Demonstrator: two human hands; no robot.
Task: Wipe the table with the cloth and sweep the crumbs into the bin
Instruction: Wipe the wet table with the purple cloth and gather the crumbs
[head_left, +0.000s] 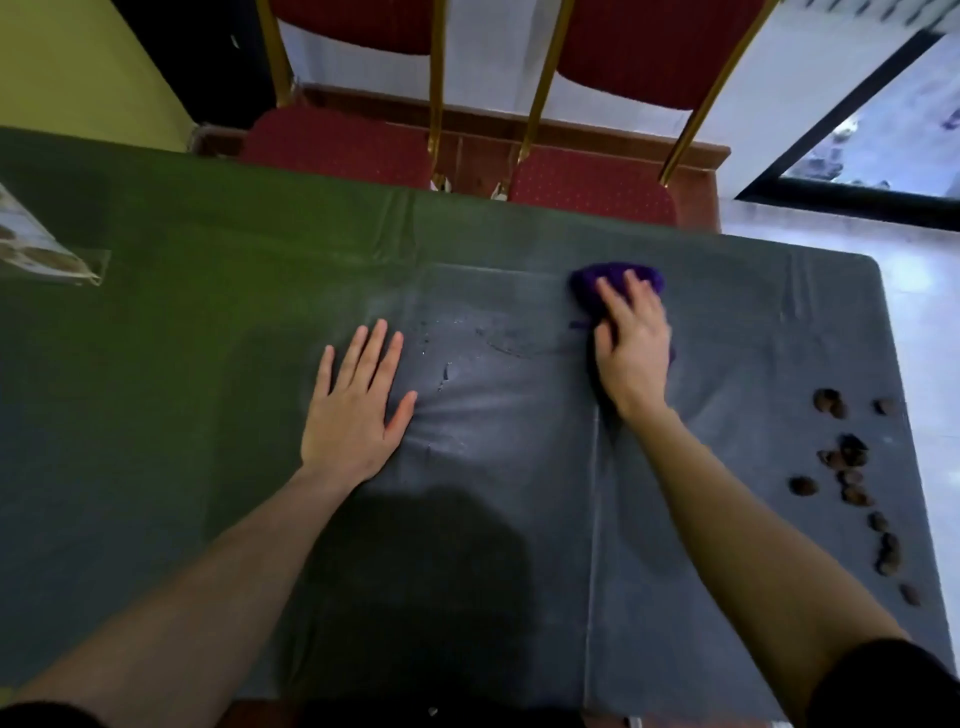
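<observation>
While the right hand (631, 343) presses its fingers flat onto the purple cloth (615, 280) at the far side of the table (208, 312), the left hand (353, 410) lies spread and empty, likely bracing the wrinkled cover. Crumbs (852, 467) wait near the right edge; no bin shows.

Level: dim indoors, colours muted
Source: daylight from the window (883, 130) at upper right, washing the floor (914, 322) pale
Shadow: broad dark patch on the table (208, 312) at the near edge, between the forearms
Sharpness: soft throughout, crumbs (852, 467) smeared
Distortion: wide-angle bend, table edges curve and converge
</observation>
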